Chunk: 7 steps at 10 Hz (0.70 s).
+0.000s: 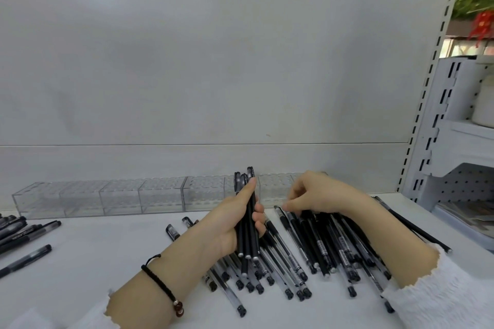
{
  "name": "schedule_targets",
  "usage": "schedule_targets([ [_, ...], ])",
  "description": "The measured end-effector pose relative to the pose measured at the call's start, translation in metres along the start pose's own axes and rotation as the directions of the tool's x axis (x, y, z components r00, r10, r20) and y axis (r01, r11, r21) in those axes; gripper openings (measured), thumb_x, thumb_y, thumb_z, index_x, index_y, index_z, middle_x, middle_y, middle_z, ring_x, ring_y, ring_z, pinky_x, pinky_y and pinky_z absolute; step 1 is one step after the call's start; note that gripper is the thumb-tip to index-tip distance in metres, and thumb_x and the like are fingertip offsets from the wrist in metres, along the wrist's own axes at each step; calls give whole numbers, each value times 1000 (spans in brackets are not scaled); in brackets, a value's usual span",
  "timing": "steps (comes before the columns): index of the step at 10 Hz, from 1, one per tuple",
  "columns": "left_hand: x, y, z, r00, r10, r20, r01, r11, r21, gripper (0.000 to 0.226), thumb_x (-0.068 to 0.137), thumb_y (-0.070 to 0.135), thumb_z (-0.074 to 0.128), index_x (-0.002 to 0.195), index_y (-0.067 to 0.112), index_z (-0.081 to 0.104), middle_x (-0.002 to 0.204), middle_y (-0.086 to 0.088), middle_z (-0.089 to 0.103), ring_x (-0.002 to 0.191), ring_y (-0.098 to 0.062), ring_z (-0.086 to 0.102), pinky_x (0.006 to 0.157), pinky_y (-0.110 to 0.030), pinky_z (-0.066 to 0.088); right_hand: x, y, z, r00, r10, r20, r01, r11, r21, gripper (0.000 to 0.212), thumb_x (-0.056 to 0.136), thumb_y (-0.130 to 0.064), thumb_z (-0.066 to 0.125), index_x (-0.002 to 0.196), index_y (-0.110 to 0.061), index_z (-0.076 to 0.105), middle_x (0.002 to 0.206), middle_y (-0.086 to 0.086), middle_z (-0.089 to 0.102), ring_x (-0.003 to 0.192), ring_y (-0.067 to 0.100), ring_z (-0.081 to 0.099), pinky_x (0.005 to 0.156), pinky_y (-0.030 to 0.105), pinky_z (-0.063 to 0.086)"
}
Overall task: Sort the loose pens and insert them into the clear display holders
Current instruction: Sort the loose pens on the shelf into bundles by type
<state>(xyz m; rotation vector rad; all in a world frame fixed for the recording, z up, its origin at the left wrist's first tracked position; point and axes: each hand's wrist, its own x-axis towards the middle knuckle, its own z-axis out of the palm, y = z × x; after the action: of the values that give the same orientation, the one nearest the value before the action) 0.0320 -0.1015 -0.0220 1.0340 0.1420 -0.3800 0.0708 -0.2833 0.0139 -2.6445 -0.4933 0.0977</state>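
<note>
Pens (307,246), slim and black or clear-barrelled with black caps, heaped loose on the white table (107,246) in front of clear display holders (120,197) lined along the back panel. Bundle of black pens (247,211) upright in left hand (235,224), grip wrapped around it. Right hand (318,195) curled over the heap, fingertips pinching toward one pen; cannot tell whether held.

Matt black plastic pens (315,246); clear glossy display holders (120,196).
</note>
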Motion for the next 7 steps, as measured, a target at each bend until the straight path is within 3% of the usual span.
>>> schedule_targets([
  [1,0,-1,0,1000,4,10,-4,1000,-4,37,87,43,65,79,12,47,56,-2,46,38,-11,40,36,-20,40,0,-2,0,1000,20,-10,-20,1000,-16,25,82,-35,71,67,-14,72,59,-8,68,45,2,48,49,15,40],
  [2,0,-1,0,1000,4,12,-4,1000,-10,36,88,42,65,81,12,46,56,-2,46,37,-11,39,36,-20,40,2,-3,1,996,48,-74,-57,989,-134,28,80,-34,69,57,-18,67,55,-8,65,51,5,52,54,22,45],
  [4,0,-1,0,1000,11,18,-11,1000,11,36,88,41,65,82,12,46,55,-2,47,38,-11,40,37,-19,40,1,-9,4,972,83,-220,-173,887,-428,29,80,-45,66,71,-20,53,79,-3,61,82,21,61,64,25,39],
  [6,0,-1,-1,1000,10,13,-10,1000,12,36,88,41,66,84,12,45,55,-2,48,38,-12,40,36,-20,40,5,-3,8,982,97,-162,-147,929,-340,32,77,-43,69,66,-18,53,79,2,67,81,21,64,60,26,43],
  [7,0,-1,-1,1000,10,15,-10,1000,16,36,87,41,66,83,12,46,55,-3,48,38,-12,40,37,-20,41,6,-1,7,969,108,-224,-186,913,-363,34,80,-43,67,69,-20,45,80,0,55,79,23,56,66,27,42],
])
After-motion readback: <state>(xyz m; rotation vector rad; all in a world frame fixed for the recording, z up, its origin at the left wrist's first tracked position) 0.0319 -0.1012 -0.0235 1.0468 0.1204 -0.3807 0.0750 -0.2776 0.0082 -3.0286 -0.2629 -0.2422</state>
